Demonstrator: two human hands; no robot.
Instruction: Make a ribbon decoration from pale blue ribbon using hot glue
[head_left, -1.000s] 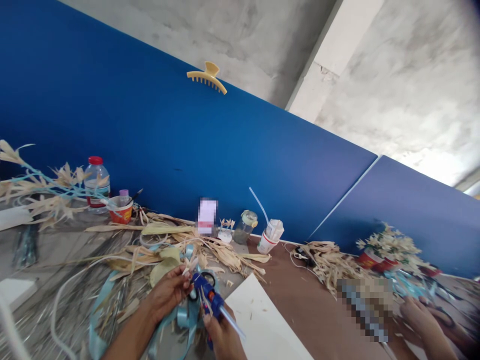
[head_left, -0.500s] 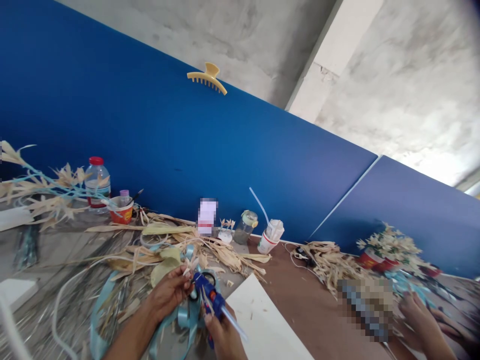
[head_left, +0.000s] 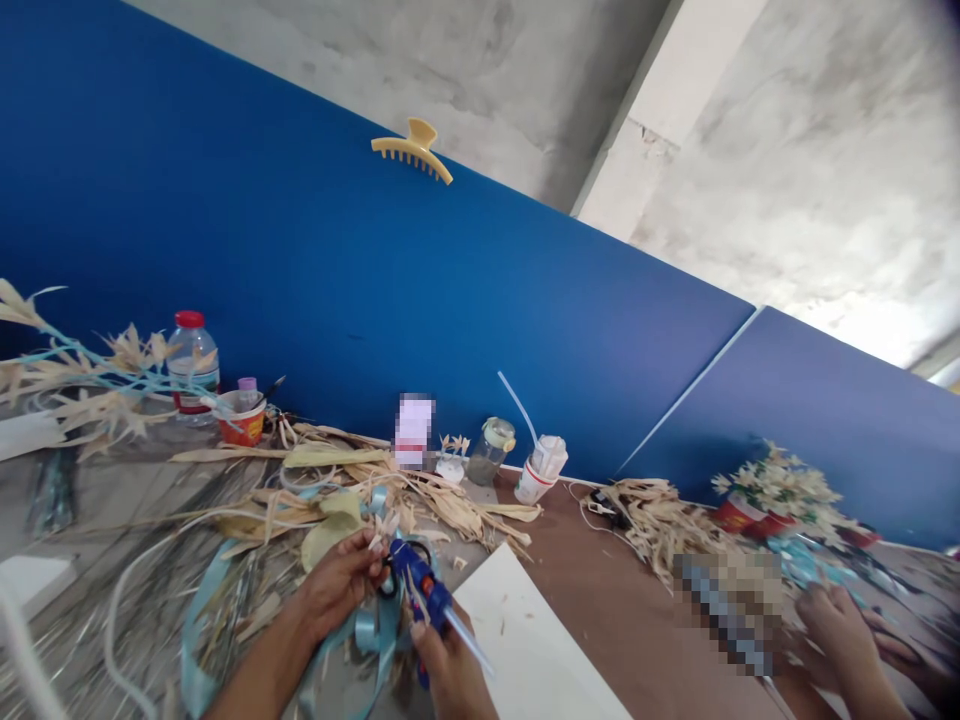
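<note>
My left hand (head_left: pixel 341 585) pinches a small pale husk flower (head_left: pixel 384 530) between its fingertips. Close to its right, my right hand (head_left: pixel 450 660) is wrapped round a blue glue gun (head_left: pixel 414 572), with a clear glue stick (head_left: pixel 469 640) coming out of its rear. The gun's front end is near the flower; whether they touch cannot be made out. Black-handled scissors show partly behind the gun. Light blue ribbon (head_left: pixel 201 620) lies looped below and beside my hands, among dried husks (head_left: pixel 442 508).
White paper (head_left: pixel 529 640) lies right of my hands. Along the blue partition stand a bottle (head_left: pixel 193 370), a red cup (head_left: pixel 241 425), a jar (head_left: pixel 490 452) and a white cup (head_left: pixel 534 485). A white cable (head_left: pixel 116 620) curves at left. Another person's hands (head_left: pixel 840 630) work at far right.
The view has shifted very slightly. Both hands keep their holds, and the glue gun has tilted a little beside the flower.
</note>
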